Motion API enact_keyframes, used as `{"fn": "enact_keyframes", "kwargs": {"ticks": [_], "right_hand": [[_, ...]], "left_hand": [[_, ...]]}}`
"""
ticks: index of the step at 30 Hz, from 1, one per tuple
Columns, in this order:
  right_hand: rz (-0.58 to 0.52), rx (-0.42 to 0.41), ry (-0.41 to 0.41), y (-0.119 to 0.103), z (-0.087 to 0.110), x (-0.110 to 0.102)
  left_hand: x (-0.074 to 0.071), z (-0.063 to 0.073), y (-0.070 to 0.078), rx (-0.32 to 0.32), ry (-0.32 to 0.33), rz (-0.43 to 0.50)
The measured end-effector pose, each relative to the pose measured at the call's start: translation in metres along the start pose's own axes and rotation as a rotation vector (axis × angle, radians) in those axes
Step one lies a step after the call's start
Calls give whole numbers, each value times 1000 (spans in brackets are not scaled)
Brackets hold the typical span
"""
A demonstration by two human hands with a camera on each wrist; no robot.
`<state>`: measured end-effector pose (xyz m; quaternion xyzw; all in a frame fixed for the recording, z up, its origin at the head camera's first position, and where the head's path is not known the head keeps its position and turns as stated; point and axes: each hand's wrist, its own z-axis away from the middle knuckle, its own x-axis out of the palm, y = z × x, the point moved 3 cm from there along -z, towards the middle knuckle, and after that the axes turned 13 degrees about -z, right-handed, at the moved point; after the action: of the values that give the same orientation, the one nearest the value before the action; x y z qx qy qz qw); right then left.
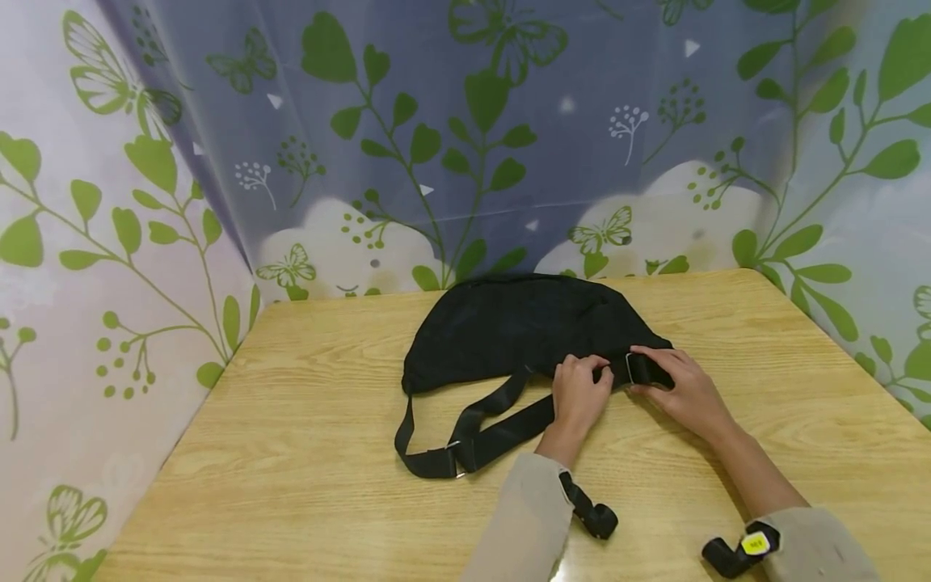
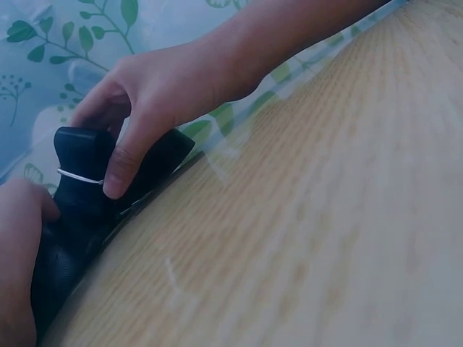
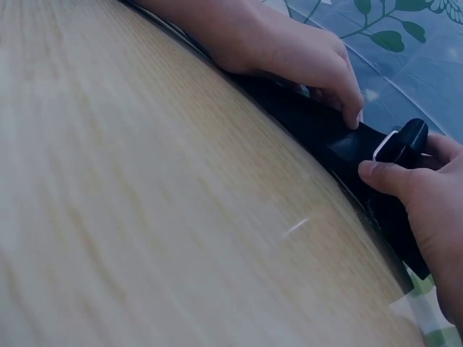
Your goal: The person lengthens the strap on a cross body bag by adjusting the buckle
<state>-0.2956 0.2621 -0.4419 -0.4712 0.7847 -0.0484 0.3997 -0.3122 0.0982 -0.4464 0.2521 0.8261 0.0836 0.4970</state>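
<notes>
A black waist bag (image 1: pixel 516 331) lies flat at the back of the wooden table, its webbing strap (image 1: pixel 512 428) looped toward the front. My left hand (image 1: pixel 582 392) pinches the strap below the bag's front edge, fingertips curled at the webbing. Just to its right, my right hand (image 1: pixel 684 392) holds the strap at a silver metal slide buckle (image 1: pixel 629 369), thumb on the near side and fingers on the far side. A raised fold of webbing (image 3: pixel 414 134) stands up beside this buckle in the right wrist view. A second metal slide buckle (image 1: pixel 457 459) sits on the strap's left loop.
The light wood table (image 1: pixel 291 485) extends in front and to both sides. A printed cloth (image 1: pixel 407 162) with leaves and butterflies hangs along the back and sides. Black bands (image 1: pixel 592 509) protrude from the beige sleeves (image 1: pixel 520 517) on both forearms.
</notes>
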Motion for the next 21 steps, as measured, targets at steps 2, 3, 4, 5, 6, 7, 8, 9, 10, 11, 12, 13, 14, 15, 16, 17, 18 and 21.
{"fn": "enact_keyframes", "kwargs": {"ticks": [2,3,4,5,6,7,8,9,10,11,12,13,14,15,16,17,18,21], "right_hand": [[0,-8,-4,0,0,0],[1,-14,-8,0,0,0],[2,-22,-12,0,0,0],[3,-30,-17,0,-1,0],[5,-39,-21,0,-1,0],[7,-47,-23,0,-1,0],[9,-55,-24,0,-1,1],[12,-62,-24,0,-1,1],[13,-66,-23,0,-1,1],[14,-68,-21,1,-1,1],[15,-67,-18,1,-1,1],[16,-64,-14,1,-1,1],[16,-59,-11,1,-1,1],[16,-54,-7,1,-1,0],[16,-47,-3,1,-1,0],[16,-41,0,1,-1,0],[16,-36,5,0,0,0],[13,-24,13,1,1,-1]], "left_hand": [[1,0,1,12,-8,12],[1,0,1,20,-11,18],[2,0,1,26,-13,24],[2,0,2,33,-16,26],[2,0,2,38,-19,30],[2,0,2,45,-21,31],[1,0,2,48,-24,28],[1,0,2,49,-25,25],[1,0,2,46,-25,18],[1,0,2,43,-25,7],[1,0,2,38,-23,-5],[1,0,2,31,-18,-19],[1,0,1,25,-12,-36],[0,0,1,19,-3,-49],[0,0,1,13,6,-61],[0,0,1,9,16,-70],[0,0,0,5,24,-76],[0,0,0,-4,38,-73]]}}
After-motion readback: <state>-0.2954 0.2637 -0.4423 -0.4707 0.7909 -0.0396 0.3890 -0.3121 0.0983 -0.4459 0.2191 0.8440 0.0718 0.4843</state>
